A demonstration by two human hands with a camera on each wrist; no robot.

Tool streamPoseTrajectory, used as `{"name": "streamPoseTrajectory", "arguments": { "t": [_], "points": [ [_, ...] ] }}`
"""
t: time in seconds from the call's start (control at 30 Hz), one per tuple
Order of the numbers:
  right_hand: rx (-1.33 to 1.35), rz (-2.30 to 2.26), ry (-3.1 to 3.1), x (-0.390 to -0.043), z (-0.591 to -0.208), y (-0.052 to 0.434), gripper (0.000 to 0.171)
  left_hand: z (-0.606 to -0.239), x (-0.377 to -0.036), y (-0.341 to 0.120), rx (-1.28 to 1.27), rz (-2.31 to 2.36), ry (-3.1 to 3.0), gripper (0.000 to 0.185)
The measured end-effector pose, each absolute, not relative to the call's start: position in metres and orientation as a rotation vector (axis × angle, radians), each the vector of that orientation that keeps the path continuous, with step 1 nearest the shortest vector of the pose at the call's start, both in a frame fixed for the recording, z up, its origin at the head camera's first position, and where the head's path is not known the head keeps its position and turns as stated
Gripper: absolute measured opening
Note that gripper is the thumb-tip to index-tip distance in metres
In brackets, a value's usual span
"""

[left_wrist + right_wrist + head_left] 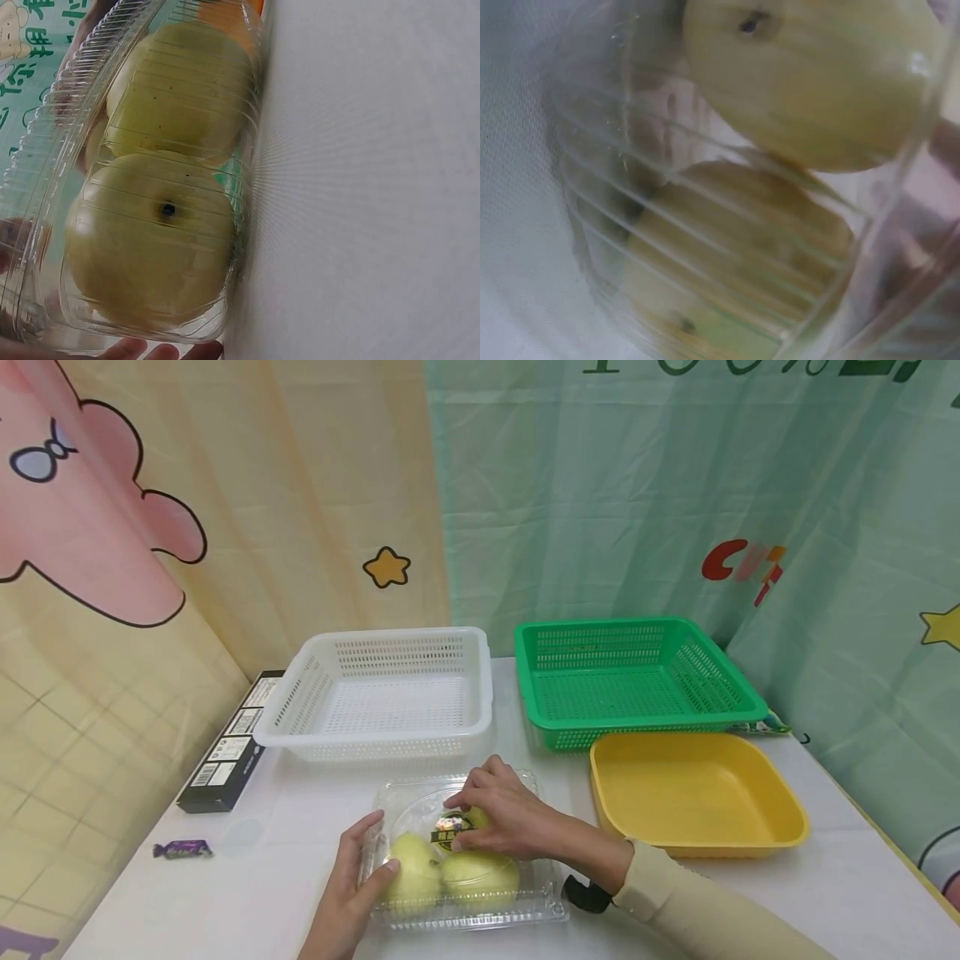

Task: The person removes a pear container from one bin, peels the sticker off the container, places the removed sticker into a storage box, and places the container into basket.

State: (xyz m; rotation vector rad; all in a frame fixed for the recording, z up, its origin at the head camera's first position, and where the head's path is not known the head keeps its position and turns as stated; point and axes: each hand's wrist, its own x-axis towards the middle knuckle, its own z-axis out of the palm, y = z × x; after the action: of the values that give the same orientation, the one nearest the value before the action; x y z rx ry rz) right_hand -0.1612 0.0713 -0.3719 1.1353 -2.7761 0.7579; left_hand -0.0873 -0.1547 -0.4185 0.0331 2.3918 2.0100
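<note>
Two hands on clear box (468, 852) of yellow-green fruit (480, 878) | left hand (352, 881) gripped its left end | right hand (498, 818) pinched lid label (450, 835) from above | box lay sideways on table (825, 893), near edge | baskets behind

white basket (382, 693), green basket (637, 681), yellow tray (693, 793)

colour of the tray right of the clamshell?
Plain yellow tray, no pattern; clearest in the head view.
</note>
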Motion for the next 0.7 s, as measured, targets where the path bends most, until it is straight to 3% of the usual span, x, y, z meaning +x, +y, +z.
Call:
{"name": "streamPoseTrajectory", "arguments": {
  "t": [0.7],
  "points": [
    [1.110,0.866,-2.771,-0.1613,-0.3724,0.0699,0.028,-0.4182,-0.0866,-0.1535,0.045,2.014,2.433,0.061]
  ]
}}
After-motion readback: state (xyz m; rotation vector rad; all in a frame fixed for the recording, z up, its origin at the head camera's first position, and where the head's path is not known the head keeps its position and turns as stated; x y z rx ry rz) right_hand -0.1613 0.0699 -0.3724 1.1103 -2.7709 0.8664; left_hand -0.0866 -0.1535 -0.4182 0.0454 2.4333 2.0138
